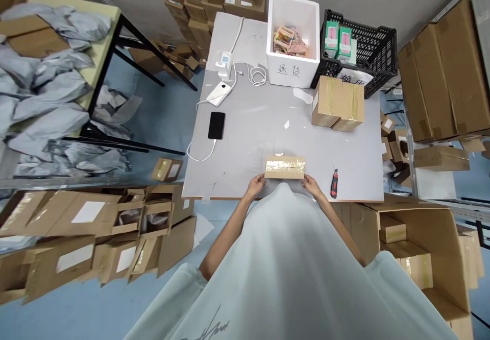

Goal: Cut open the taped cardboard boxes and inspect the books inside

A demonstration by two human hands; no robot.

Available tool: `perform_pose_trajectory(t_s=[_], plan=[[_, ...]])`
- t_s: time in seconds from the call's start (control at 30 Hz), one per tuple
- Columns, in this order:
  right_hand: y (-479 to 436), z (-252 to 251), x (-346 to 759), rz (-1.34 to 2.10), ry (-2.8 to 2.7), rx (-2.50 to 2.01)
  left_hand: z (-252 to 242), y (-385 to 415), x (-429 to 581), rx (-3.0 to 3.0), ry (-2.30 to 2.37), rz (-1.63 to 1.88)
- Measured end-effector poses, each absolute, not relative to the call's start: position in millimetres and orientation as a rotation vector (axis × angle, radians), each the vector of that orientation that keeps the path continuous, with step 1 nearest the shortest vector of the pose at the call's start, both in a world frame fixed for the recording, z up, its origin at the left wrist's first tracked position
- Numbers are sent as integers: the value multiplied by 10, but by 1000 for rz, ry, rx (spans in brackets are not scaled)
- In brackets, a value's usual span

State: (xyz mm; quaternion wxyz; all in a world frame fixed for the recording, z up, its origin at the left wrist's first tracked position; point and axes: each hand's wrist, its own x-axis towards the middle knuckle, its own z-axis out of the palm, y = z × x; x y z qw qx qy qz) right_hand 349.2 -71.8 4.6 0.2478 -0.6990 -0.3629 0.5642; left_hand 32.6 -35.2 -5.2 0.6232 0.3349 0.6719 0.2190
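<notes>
Though glossy (tape point(285, 165)), oblong cardboard box point(285, 173)

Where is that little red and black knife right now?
Head view: the utility knife lies on the grey table near its front edge, just right of the person's right hand, which touches the taped cardboard box.

Left hand point(255, 185), right hand point(312, 184), forward, level, curled inward
</notes>
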Motion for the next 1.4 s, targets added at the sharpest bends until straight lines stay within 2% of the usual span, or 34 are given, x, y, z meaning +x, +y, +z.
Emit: perform_pose_trajectory(t_s=[0.43, 1.07, 1.4], plan=[[-468, 265, 3697, 1449, -968, -1834, 143, -110, 359, 880, 1521, 651], [-731, 250, 3452, 1601, -812, -1980, -60, -306, 412, 775, 1558, 476], [-563, 494, 3615, 1543, -831, -1900, 253, -131, 276, 827, 1514, 591]])
